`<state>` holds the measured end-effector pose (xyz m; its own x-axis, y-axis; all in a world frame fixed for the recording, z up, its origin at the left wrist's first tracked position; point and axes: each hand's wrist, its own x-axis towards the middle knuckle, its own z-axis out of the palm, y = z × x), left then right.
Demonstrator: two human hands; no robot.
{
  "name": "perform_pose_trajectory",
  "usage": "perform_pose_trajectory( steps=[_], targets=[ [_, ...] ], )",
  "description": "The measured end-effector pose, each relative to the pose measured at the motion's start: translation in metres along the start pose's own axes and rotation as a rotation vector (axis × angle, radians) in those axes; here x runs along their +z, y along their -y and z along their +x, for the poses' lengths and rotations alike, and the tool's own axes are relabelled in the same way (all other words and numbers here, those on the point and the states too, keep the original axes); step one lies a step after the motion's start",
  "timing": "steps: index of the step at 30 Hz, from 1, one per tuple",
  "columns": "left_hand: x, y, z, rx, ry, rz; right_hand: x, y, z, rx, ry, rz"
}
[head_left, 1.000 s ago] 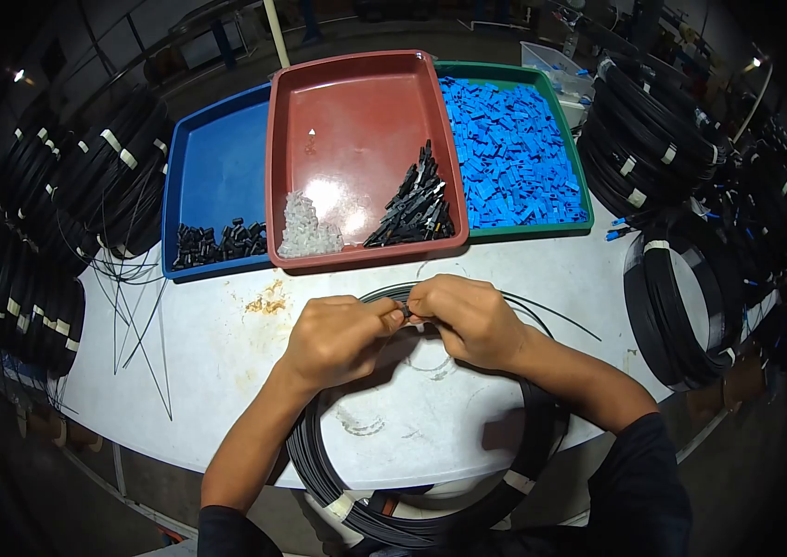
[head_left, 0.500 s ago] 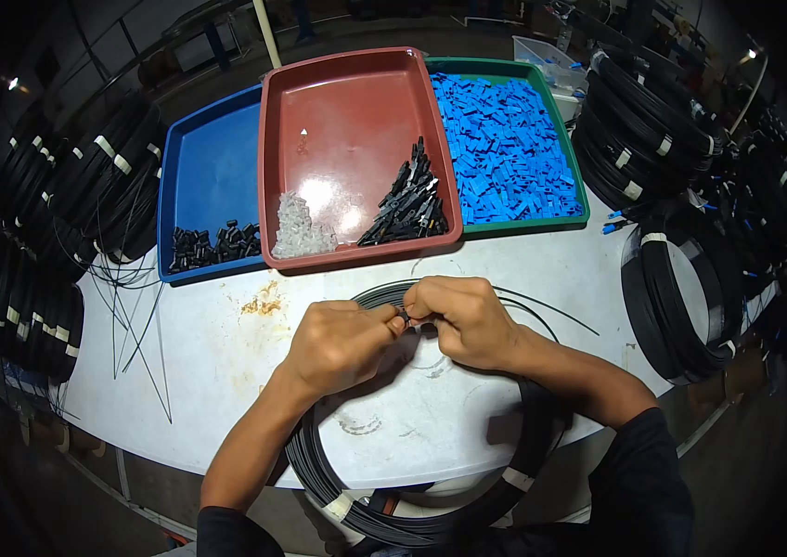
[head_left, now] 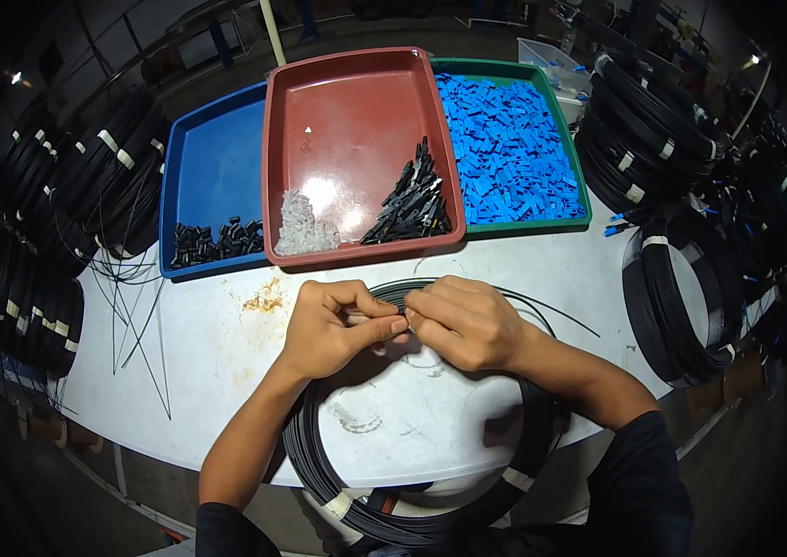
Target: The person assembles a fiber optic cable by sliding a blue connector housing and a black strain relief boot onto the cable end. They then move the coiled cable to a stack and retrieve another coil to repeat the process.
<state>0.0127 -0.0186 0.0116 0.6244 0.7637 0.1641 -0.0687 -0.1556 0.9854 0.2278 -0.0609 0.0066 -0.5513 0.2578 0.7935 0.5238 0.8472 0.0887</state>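
My left hand (head_left: 336, 327) pinches with thumb and forefinger, its other fingers loosely curled below. Its fingertips meet those of my right hand (head_left: 468, 325), which is closed with the knuckles up. Between the fingertips a small black piece (head_left: 402, 313) shows in part; the fingers hide most of it, so its kind cannot be made out. Both hands are over the far side of a large coil of black cable (head_left: 303, 450), bound with pale tape. The coil overhangs the table's near edge. A loose cable end (head_left: 561, 319) sticks out to the right of my right hand.
Beyond the hands stand a blue tray (head_left: 212, 139) with short black parts, a red tray (head_left: 356, 111) with clear pieces and black parts, and a green tray (head_left: 562, 121) full of blue connectors. Cable coils (head_left: 667, 306) flank the white table (head_left: 199, 371) on both sides.
My left hand has gone from a tight fist to a thumb-and-forefinger pinch, its wrist turned and the knuckles raised. My right hand's fingers have shifted slightly at the same spot.
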Motion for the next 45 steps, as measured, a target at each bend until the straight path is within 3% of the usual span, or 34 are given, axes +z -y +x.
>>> perform_pose_trajectory(
  steps=[2,3,5,6,7,8,9,14,16,17,18,20,25,27,28,30,32,34,39,41,42,44,45],
  targets=[
    [0.004,-0.002,-0.001,-0.004,0.005,0.027,0.000,0.002,-0.002,0.014,0.022,0.012],
    [0.004,-0.003,-0.002,-0.005,0.006,0.026,0.001,0.002,-0.003,0.124,0.047,0.098],
    [0.004,-0.004,-0.003,0.447,0.039,0.674,0.001,0.004,-0.005,0.237,0.073,0.183],
    [0.004,-0.002,-0.001,0.447,0.042,0.673,0.000,0.005,-0.006,0.389,0.084,0.310],
    [0.002,0.001,0.003,0.795,0.057,0.949,0.000,0.005,-0.006,0.540,0.094,0.439],
    [0.001,0.003,0.005,1.148,0.071,1.219,0.000,0.005,-0.006,0.540,0.092,0.439],
    [0.002,0.004,0.007,1.235,0.031,1.285,0.000,0.004,-0.007,0.578,0.082,0.497],
    [-0.003,0.006,0.002,0.976,-0.007,1.097,0.008,0.002,-0.006,0.513,0.031,0.493],
    [-0.001,0.007,0.003,0.603,-0.098,0.681,0.007,-0.002,-0.005,0.239,0.020,0.210],
    [0.000,0.002,0.001,0.369,-0.050,0.530,0.007,-0.005,-0.006,0.151,0.029,0.119],
    [-0.001,0.003,0.002,0.368,-0.050,0.528,0.006,-0.005,-0.006,0.152,0.031,0.119],
    [-0.005,0.004,0.005,-0.150,0.033,-0.148,0.002,-0.004,-0.003,0.013,0.040,-0.009],
    [0.000,-0.001,0.002,-0.177,0.041,-0.190,-0.001,0.004,0.002,0.005,-0.012,-0.010],
    [0.004,0.008,0.001,0.236,0.005,0.322,-0.001,0.004,-0.003,0.277,0.057,0.202],
    [0.006,0.010,0.003,0.412,-0.042,0.500,0.000,0.004,-0.006,0.278,0.057,0.199],
    [0.005,0.002,0.002,0.665,0.018,0.799,0.002,0.005,-0.008,0.504,-0.010,0.428],
    [0.005,0.010,0.003,1.049,0.013,1.132,0.000,0.005,-0.005,0.549,-0.002,0.462],
    [0.004,0.004,0.008,1.263,0.002,1.327,0.001,0.002,-0.004,0.630,-0.011,0.597],
    [-0.001,0.006,0.005,1.089,-0.016,1.216,0.006,0.001,-0.005,0.627,-0.028,0.593],
    [0.001,0.007,0.002,0.999,-0.039,1.143,0.007,0.001,-0.007,0.478,-0.028,0.416],
    [0.003,0.007,0.002,0.846,-0.072,0.948,0.005,-0.001,-0.007,0.477,-0.025,0.415],
    [0.007,0.005,0.000,0.541,-0.125,0.559,0.003,-0.005,-0.005,0.086,-0.025,0.090],
    [0.008,0.005,-0.003,0.256,-0.124,0.315,0.002,-0.006,-0.004,0.022,-0.028,0.032]
  ],
)
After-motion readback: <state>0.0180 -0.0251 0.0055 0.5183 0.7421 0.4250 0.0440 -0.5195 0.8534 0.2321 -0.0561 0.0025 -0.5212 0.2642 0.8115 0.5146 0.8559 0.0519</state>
